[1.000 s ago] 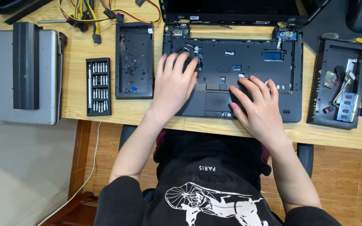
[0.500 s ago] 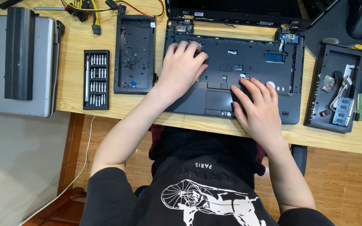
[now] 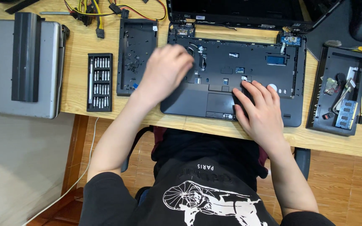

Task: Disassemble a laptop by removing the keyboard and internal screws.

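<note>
A black laptop base [image 3: 256, 62] with its keyboard removed lies open on the wooden desk [image 3: 76, 42], its screen [image 3: 239, 8] tilted back. My right hand [image 3: 259, 109] rests flat on the palm rest, fingers spread, beside the touchpad [image 3: 219, 102]. My left hand [image 3: 164, 72] is blurred above the base's left edge, fingers loosely curled, and I see nothing in it. A black plastic cover panel [image 3: 137, 54] lies just left of that hand.
A screwdriver bit set [image 3: 100, 81] lies left of the panel. A closed grey laptop [image 3: 5, 62] with a black battery [image 3: 25, 56] on it sits at far left. A black tray [image 3: 338, 94] holds small parts and memory modules. Coloured cables [image 3: 105, 6] run along the back.
My left hand has lifted off the laptop base and swung left towards its edge. My right hand has stayed on the palm rest.
</note>
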